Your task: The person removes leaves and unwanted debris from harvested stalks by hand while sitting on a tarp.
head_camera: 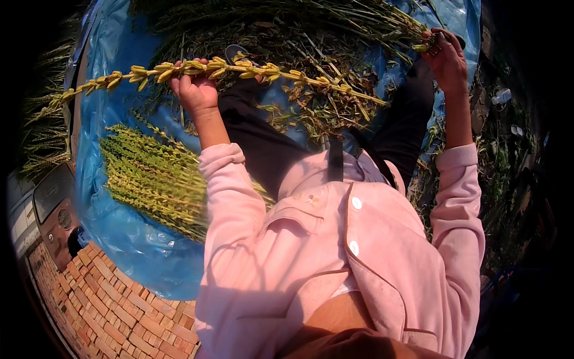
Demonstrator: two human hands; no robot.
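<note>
My left hand (196,89) grips a long sesame stalk (244,68) around its middle. Yellowish seed capsules line the stalk, which lies nearly level across the view, its thin tip out to the left and its bare cut end to the right. At the upper right, my right hand (448,63) is pinched around dry plant scraps, with a yellow-green capsule (420,47) poking out from the fingers. Those fingers are beside the cut ends of a pile of green stalks (350,20). By my left leg lies a bundle of capsule-bearing stalks (152,179).
A blue plastic sheet (148,264) spreads beneath the plants. Stripped leaves (323,101) litter it between my legs. To the left are more stalks (45,130), a brown vehicle-like body (58,215) and stacked bricks (121,309). Plastic litter (501,96) lies on the right.
</note>
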